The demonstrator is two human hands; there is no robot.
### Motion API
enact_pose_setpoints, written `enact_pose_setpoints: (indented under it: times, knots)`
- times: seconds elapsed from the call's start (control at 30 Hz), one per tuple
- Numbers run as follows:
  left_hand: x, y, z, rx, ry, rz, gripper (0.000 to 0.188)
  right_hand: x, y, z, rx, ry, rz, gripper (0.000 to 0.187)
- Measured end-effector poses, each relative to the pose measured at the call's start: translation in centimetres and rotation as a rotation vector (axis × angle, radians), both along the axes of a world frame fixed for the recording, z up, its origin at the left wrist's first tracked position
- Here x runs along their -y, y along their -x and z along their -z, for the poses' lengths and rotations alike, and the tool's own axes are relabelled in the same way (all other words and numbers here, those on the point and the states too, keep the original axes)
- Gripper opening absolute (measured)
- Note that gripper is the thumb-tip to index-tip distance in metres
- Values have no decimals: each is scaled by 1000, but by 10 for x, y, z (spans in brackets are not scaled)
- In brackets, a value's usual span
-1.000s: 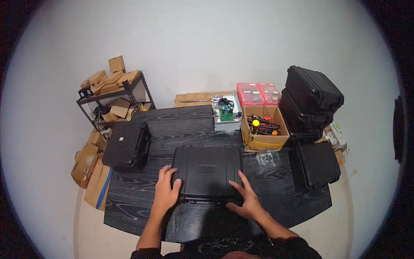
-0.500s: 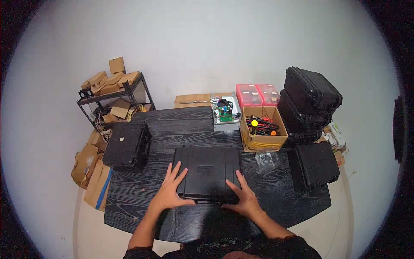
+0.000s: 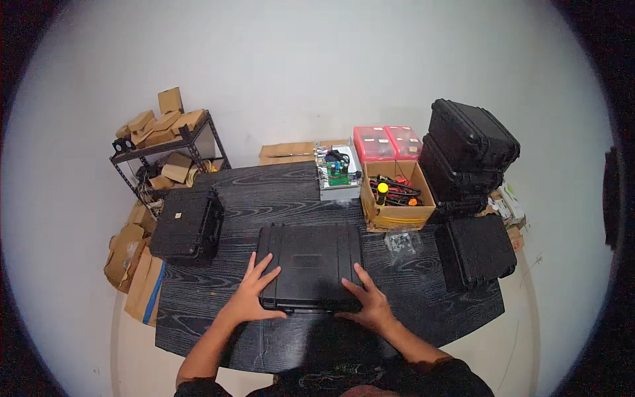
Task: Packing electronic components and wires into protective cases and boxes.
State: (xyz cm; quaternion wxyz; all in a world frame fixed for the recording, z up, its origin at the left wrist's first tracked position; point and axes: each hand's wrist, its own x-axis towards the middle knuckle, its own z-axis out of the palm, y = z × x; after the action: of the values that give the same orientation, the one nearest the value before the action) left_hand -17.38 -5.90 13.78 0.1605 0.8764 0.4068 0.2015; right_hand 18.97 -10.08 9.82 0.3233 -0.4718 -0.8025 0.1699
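Observation:
A closed black hard case (image 3: 311,264) lies flat in front of me on the dark wood-grain table (image 3: 264,205). My left hand (image 3: 253,296) rests at its front left corner, fingers spread over the lid and thumb stretched along the front edge. At the opposite front corner, my right hand (image 3: 370,308) lies with its fingers apart on the lid and its thumb by the front edge. Neither hand is wrapped round anything. The case's latches are hard to make out.
Another black case (image 3: 185,225) stands at left, one more (image 3: 479,248) at right near stacked cases (image 3: 469,152). Farther back are a cardboard box (image 3: 400,215) of cables, a metal tray (image 3: 339,194) with circuit boards, red bins (image 3: 383,142) and a clear plastic bag (image 3: 403,245). A shelf (image 3: 159,149) holds cartons.
The whole view has shifted slightly, so things sit a little farther left in it. Both hands stay at the case's front corners, fingers still spread.

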Motion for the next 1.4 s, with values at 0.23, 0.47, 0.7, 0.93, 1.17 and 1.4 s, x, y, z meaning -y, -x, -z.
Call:
enact_pose_setpoints:
  times: [0.23, 0.47, 0.7, 0.93, 1.17, 1.4]
  knots:
    - [-7, -11, 57, 1037, 373, -132, 113, 4, 10, 8, -234, 53, 181, 128]
    - [-15, -2, 94, 1076, 346, -43, 116, -1, 11, 49, -459, 250, 99, 147]
    - [-20, 5, 125, 1153, 388, -45, 115, -5, 8, 53, -371, 158, 40, 150]
    - [-19, 5, 133, 1389, 579, -130, 105, 5, 9, 54, -304, 191, 172, 147]
    - [-19, 10, 134, 1426, 708, -190, 103, 6, 7, 54, -368, 327, 135, 141]
    - [-28, -3, 56, 1432, 1045, -626, 105, 4, 6, 68, -437, 231, 40, 128]
